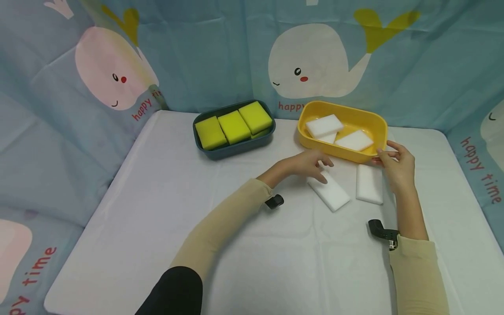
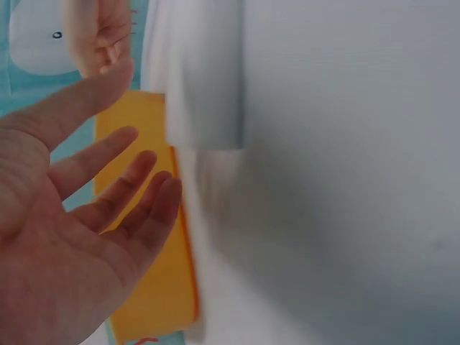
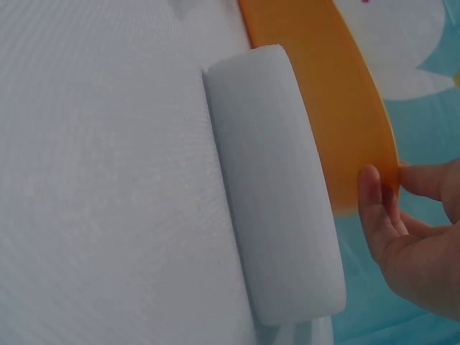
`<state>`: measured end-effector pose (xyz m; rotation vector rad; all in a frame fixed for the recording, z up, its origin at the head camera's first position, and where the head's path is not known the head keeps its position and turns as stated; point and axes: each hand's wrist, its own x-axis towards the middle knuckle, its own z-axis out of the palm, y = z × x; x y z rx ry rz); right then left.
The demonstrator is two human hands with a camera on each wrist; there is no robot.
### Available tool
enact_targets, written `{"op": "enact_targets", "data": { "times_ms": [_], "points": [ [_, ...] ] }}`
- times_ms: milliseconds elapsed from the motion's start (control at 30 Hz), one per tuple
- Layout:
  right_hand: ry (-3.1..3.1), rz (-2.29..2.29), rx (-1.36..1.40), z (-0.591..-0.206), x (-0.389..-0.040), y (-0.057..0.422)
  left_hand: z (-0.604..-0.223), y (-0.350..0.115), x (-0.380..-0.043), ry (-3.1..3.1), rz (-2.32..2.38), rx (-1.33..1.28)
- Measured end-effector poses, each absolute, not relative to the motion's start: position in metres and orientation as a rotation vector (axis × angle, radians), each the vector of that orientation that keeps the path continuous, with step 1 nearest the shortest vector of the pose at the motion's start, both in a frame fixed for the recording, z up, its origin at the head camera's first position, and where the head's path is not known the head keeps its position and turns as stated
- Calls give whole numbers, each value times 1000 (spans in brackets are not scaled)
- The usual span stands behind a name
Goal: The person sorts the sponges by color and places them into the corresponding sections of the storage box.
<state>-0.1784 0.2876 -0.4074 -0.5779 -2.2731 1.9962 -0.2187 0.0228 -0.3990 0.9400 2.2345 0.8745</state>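
Note:
My left hand, fingers spread and holding nothing, hovers over the upper end of a white sponge on the table. In the left wrist view its palm shows beside the yellow tray. With thumb and fingers on either side of the rim, my right hand pinches the near right corner of the yellow tray. Inside that tray lie several white sponges, some overlapping. Another white sponge rests just below the right hand and looms large in the right wrist view.
A dark teal tray with yellow sponges stands at the back, left of the yellow tray. The white-covered table meets a blue whale-print curtain behind and at the sides.

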Motion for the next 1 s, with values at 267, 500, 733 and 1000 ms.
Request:
{"op": "enact_targets", "data": {
  "times_ms": [267,500,733,1000],
  "points": [
    [-2246,2034,-584,-408,-179,287,-412,16,-209,2219,741,980],
    [-2225,2054,-582,-408,-179,288,-418,14,-204,2227,781,943],
    [-2250,2029,-601,-408,-179,288,-414,13,-205,2260,801,917],
    [-2265,2014,-606,-408,-180,287,-398,7,-207,2275,860,941]
  ]
}}
